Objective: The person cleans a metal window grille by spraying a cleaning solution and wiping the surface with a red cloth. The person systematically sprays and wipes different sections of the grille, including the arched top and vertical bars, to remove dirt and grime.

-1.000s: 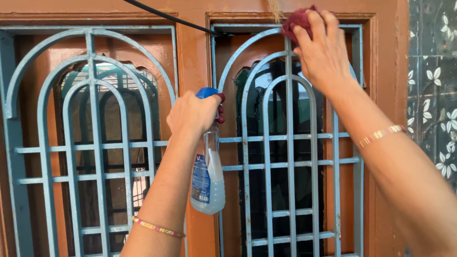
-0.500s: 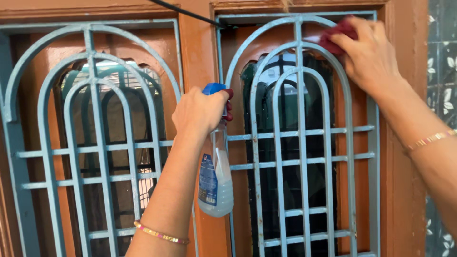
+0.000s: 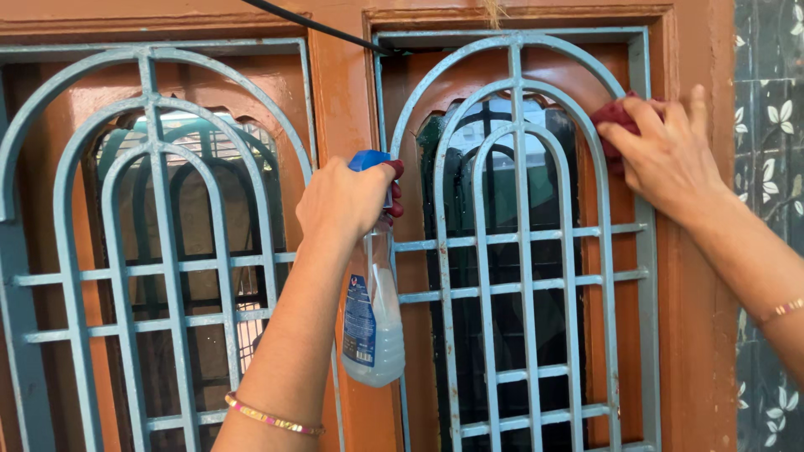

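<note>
Head view shows the right hand pressed flat, fingers closed over a dark red cloth, against the upper right edge of the right-hand blue window grille, where the outer arch meets the frame bar. A second ago that hand and cloth were at the very top of this grille near its centre bar; they have since slid right and down along the arch, so the wiping has moved from the crown to the side. The left hand stays clamped round the neck of a clear spray bottle with a blue head, held upright before the orange wooden post between the two grilles; its trigger finger is hidden, so squeezing cannot be judged. The bottle looks partly full. A thin bangle circles the left forearm.
</note>
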